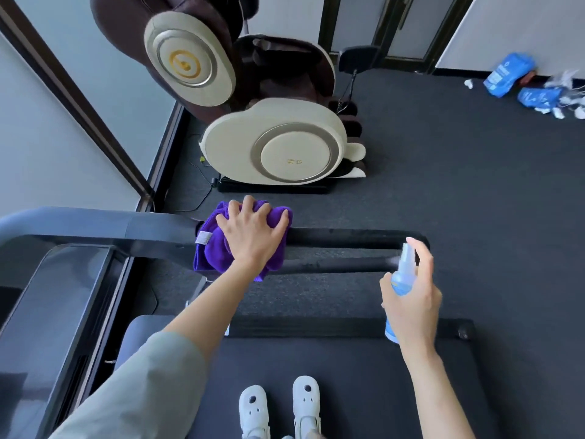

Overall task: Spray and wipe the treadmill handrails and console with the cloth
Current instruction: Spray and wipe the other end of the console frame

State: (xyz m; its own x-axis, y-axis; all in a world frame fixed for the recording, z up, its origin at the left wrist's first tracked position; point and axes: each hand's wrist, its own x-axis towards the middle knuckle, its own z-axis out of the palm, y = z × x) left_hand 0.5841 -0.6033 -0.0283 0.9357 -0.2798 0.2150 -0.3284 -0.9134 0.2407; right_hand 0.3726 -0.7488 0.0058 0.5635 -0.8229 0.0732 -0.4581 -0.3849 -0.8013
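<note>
A purple cloth (215,248) is bunched over the black treadmill handrail (348,236) where the foam grip meets the grey frame. My left hand (253,232) lies on top of the cloth, fingers spread and curved down over it. My right hand (411,296) grips a small blue spray bottle (401,280) upright, index finger on its clear nozzle, which points left toward the rail's right end. The dark console panel (63,296) slopes at the lower left.
A cream and brown massage chair (269,144) stands just beyond the handrail. Blue packets and white scraps (522,87) lie on the dark carpet at the far right. The treadmill belt (348,375) is under my white shoes (278,407). Walls close in on the left.
</note>
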